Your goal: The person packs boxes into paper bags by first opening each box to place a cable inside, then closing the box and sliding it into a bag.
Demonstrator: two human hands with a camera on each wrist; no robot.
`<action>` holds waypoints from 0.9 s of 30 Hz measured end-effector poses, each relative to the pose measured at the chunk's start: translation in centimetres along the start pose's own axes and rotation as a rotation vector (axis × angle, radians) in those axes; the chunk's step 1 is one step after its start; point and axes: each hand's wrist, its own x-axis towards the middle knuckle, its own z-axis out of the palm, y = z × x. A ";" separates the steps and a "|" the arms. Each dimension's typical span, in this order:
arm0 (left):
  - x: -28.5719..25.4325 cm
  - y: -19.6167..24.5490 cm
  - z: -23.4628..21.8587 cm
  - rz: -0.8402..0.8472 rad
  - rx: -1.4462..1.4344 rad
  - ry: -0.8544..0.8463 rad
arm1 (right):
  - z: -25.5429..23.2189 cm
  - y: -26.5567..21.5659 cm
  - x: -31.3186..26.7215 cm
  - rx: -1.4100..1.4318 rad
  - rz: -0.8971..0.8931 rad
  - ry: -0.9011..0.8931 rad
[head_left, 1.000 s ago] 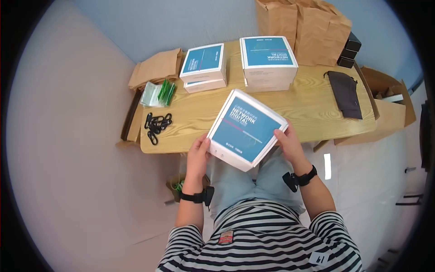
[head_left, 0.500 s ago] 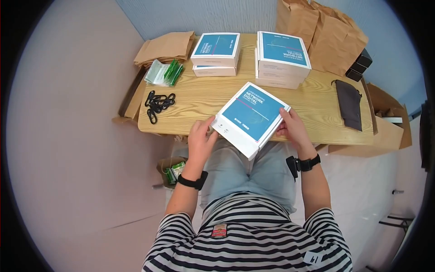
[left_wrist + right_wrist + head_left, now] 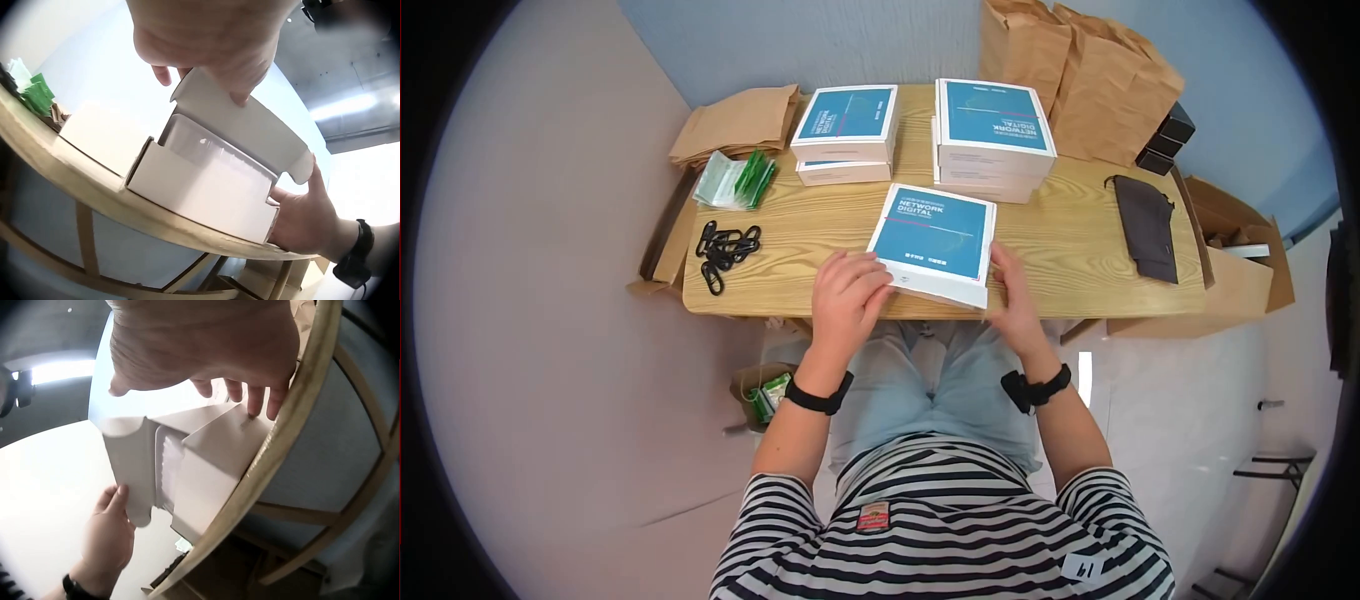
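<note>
A white box with a blue printed lid [image 3: 933,235] rests at the table's front edge. Its front flap [image 3: 250,128] is partly lifted, baring a translucent white inner piece [image 3: 209,150] in the left wrist view. My left hand [image 3: 847,300] pinches the flap near its left end, thumb on one face. At the box's right side, my right hand [image 3: 1017,308] has its fingers extended along the side, the thumb apart from them in the right wrist view.
Stacked boxes [image 3: 990,160] [image 3: 845,150] stand behind. Black clips [image 3: 725,250], green-and-clear packets [image 3: 735,182] and flat paper bags [image 3: 735,122] lie left. A grey pouch [image 3: 1147,230], upright paper bags [image 3: 1115,85] and an open carton [image 3: 1240,285] are at the right.
The held box has moved onto the table edge and turned squarer to it. Its front flap has come up under my left hand, while my right hand's grip has loosened along the side.
</note>
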 end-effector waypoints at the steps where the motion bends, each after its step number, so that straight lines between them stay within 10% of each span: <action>1: 0.1 0.3 0.2 -0.003 -0.032 0.009 | 0.3 -0.8 -0.1 -0.004 0.006 0.003; 27: 4.3 2.1 -1.4 -0.126 -0.242 0.099 | 3.6 0.1 0.4 -0.109 0.146 0.218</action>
